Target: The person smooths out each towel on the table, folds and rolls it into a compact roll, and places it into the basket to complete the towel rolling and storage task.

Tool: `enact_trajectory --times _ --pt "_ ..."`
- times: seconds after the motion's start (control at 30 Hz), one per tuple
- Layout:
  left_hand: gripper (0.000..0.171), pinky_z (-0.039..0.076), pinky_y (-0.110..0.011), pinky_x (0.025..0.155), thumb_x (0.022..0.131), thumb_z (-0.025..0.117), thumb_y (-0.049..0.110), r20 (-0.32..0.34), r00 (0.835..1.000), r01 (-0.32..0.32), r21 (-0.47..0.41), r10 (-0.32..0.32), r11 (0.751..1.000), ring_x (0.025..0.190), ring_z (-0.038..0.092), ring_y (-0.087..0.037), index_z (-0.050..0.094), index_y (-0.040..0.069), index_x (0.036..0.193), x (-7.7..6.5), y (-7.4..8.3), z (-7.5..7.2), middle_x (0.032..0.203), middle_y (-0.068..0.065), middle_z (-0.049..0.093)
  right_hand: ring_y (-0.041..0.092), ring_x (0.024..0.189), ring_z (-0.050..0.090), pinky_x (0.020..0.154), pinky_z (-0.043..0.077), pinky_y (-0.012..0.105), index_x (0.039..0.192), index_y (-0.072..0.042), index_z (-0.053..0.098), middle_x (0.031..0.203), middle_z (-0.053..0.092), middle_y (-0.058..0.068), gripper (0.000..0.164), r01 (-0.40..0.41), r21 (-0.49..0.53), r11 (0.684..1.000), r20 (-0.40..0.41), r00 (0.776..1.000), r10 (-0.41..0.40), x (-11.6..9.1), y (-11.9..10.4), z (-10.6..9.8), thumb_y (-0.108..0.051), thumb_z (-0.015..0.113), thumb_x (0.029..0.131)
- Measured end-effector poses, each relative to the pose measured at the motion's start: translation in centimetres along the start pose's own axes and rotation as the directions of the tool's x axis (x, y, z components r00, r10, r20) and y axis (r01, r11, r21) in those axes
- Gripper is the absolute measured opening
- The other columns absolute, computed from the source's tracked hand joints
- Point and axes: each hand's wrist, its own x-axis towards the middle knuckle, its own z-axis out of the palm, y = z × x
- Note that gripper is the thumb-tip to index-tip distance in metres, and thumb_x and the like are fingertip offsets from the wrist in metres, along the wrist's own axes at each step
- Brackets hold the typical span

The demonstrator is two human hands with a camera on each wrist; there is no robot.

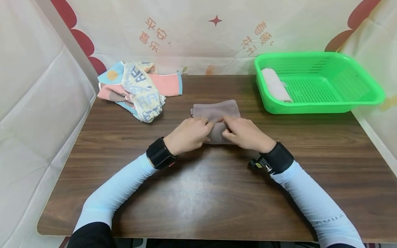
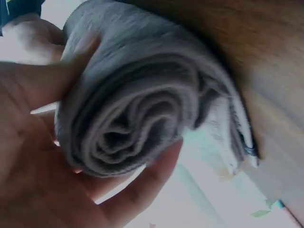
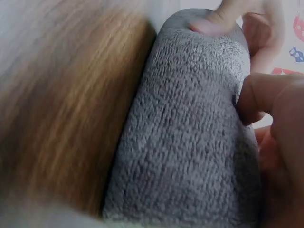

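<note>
A gray towel (image 1: 217, 109), partly rolled, lies in the middle of the wooden tabletop (image 1: 192, 199). Its roll runs crosswise on the side nearer the person, and a flat, folded length stretches away beyond it. The left hand (image 1: 190, 135) grips the left end of the roll, thumb on one side and fingers curled round the other; the left wrist view shows the loose spiral of layers at that end. The right hand (image 1: 245, 134) pinches the roll farther right, thumb and bent fingers pressing into the cloth. The fingertips of the two hands are near each other.

Each forearm wears a pale blue sleeve (image 1: 116, 189), with a black wristband (image 1: 161, 153) just above the hand. At the back left of the tabletop, patterned cloths (image 1: 139, 91) in pink, blue and cream lie in a crumpled heap. At the back right sits a bright green plastic basket (image 1: 322, 109), with a pale rolled towel (image 1: 276, 85) lying inside along its left wall.
</note>
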Motion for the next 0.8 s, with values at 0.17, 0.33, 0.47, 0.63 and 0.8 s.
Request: enact_trajectory --times 0.17,0.33,0.47,0.63,0.8 --pt "0.022 0.058 -0.038 0.069 0.105 0.06 0.029 0.066 0.998 0.024 -0.127 -0.016 0.992 0.089 0.066 -0.022 0.06 0.009 0.113 0.3 -0.9 0.5 0.096 -0.005 0.063 0.025 0.088 0.061 0.072 0.051 0.041 0.122 -0.008 0.063 0.103 0.064 0.008 0.034 0.116 -0.2 0.973 -0.095 0.986 -0.137 -0.6 -1.3 -0.9 -0.017 0.065 0.089" --pt "0.021 0.052 -0.037 0.07 0.11 0.047 0.031 0.207 0.977 0.123 -0.344 -0.052 0.931 0.085 0.058 -0.019 0.052 0.011 0.104 0.6 -2.2 0.5 0.091 -0.002 0.054 0.033 0.108 0.064 0.082 0.053 0.048 0.132 -0.006 0.065 0.116 0.067 0.012 0.065 0.162 -0.368 0.915 -0.078 0.976 -0.204 -0.9 -1.9 -1.2 -0.027 0.088 0.075" --pt "0.023 0.049 -0.038 0.075 0.111 0.043 0.033 0.278 0.958 0.201 -0.458 -0.075 0.866 0.084 0.056 -0.02 0.053 0.012 0.108 0.7 -3.0 0.6 0.089 -0.002 0.053 0.032 0.096 0.068 0.08 0.053 0.048 0.128 -0.007 0.057 0.101 0.07 0.008 0.069 0.183 -0.363 0.914 -0.078 0.971 -0.226 -0.6 -1.5 -0.7 -0.021 0.092 0.07" --pt "0.045 0.052 -0.047 0.1 0.11 0.043 0.043 0.327 0.936 0.28 -0.461 -0.131 0.842 0.122 0.064 -0.025 0.046 0.014 0.144 0.5 -3.3 0.0 0.137 -0.009 0.064 0.024 0.076 0.061 0.074 0.049 0.044 0.118 -0.009 0.054 0.081 0.061 0.002 0.043 0.18 -0.271 0.946 -0.124 0.968 -0.22 -0.2 -0.6 0.0 -0.016 0.077 0.082" --pt "0.069 0.055 -0.046 0.091 0.093 0.064 0.064 0.194 0.969 0.192 -0.215 -0.15 0.958 0.118 0.063 -0.028 0.055 0.014 0.139 0.2 -2.2 -0.9 0.134 -0.006 0.062 0.021 0.081 0.062 0.072 0.05 0.041 0.131 -0.006 0.058 0.094 0.069 0.007 0.039 0.097 -0.139 0.985 -0.075 0.991 -0.108 0.0 0.0 0.1 -0.019 0.06 0.094"
